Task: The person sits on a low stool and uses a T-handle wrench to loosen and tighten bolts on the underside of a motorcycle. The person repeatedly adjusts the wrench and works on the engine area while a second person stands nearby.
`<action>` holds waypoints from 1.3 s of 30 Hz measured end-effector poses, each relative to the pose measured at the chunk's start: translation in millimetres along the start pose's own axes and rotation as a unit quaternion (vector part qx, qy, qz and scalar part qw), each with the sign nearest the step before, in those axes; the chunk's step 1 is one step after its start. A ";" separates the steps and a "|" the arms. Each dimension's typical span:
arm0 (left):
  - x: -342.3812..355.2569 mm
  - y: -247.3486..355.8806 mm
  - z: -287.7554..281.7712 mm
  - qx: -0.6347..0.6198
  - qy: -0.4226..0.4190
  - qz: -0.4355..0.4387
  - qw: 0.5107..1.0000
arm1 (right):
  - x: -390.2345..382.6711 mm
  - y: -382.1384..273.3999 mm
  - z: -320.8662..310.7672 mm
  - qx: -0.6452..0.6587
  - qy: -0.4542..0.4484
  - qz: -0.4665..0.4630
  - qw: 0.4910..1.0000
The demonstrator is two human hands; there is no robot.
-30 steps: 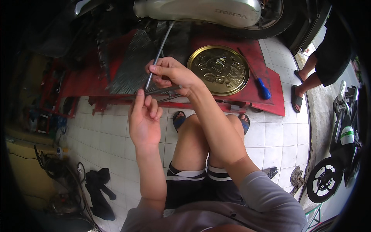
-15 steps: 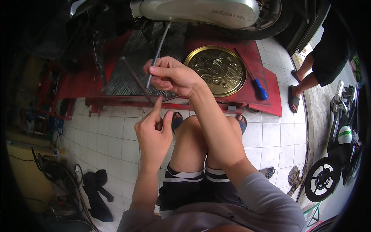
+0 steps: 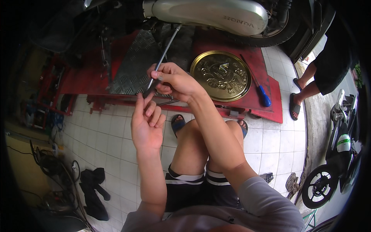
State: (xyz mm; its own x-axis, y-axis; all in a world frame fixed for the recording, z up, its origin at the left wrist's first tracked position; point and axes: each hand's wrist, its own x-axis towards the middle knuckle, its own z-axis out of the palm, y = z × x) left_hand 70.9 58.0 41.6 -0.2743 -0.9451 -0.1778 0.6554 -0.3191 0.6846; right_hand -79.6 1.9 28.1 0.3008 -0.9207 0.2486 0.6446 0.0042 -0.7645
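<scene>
A long socket wrench (image 3: pixel 167 48) with a bright steel shaft slants from the underside of the silver engine cover (image 3: pixel 210 13) toward me. My right hand (image 3: pixel 176 81) is closed round the lower shaft, thumb on top. Below it, my left hand (image 3: pixel 147 127) has its palm turned up. Its index and middle fingers reach out to a dark crossbar end of the wrench, touching it or almost so, while the other fingers curl loosely. The wrench's far tip is hidden at the cover, and my right hand covers part of its handle end.
A round embossed gold tray (image 3: pixel 221 96) and a blue-handled screwdriver (image 3: pixel 266 98) lie on the red lift platform (image 3: pixel 272 112). A person in dark shorts (image 3: pixel 328 63) stands at the right, near a motorcycle wheel (image 3: pixel 320 189). Black cloth (image 3: pixel 92 193) lies on the tiles at left.
My left hand has turned from a pointing finger to an upturned palm at the handle. The wrench's crossbar has swung round. The view has shifted slightly, and my right hand keeps its hold.
</scene>
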 end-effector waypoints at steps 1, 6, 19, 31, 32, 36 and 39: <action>0.7 1.1 1.4 0.010 -0.007 0.020 1.000 | -0.7 -2.3 -1.0 -0.015 0.002 -0.002 1.000; -4.9 12.0 38.2 0.543 -0.031 0.378 0.749 | -10.2 -11.9 -2.8 -0.048 -0.011 0.034 0.998; -20.9 -2.1 12.6 0.360 0.003 0.168 0.918 | -8.7 -17.1 -5.1 0.035 -0.045 -0.017 0.998; -30.4 -22.2 28.6 0.618 -0.173 0.140 0.754 | -3.5 -14.2 -13.0 0.031 -0.005 -0.026 0.999; -28.8 -25.2 19.1 0.575 -0.131 0.138 0.796 | -5.1 -17.5 -13.2 0.039 -0.013 -0.035 0.999; -23.8 -9.7 9.4 0.378 0.012 0.139 0.915 | -1.2 -10.6 -13.8 0.049 -0.022 -0.042 0.998; -15.4 0.5 19.6 0.288 0.032 0.180 0.940 | -3.0 -13.8 -7.3 0.030 0.023 -0.030 0.999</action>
State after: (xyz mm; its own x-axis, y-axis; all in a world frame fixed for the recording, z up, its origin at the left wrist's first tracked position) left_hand 61.7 73.8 58.5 -0.0535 -0.9926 0.1090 0.2021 0.0961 0.9746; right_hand -94.5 1.8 33.5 0.2280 -0.9369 0.2649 0.7023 -0.0302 -0.7112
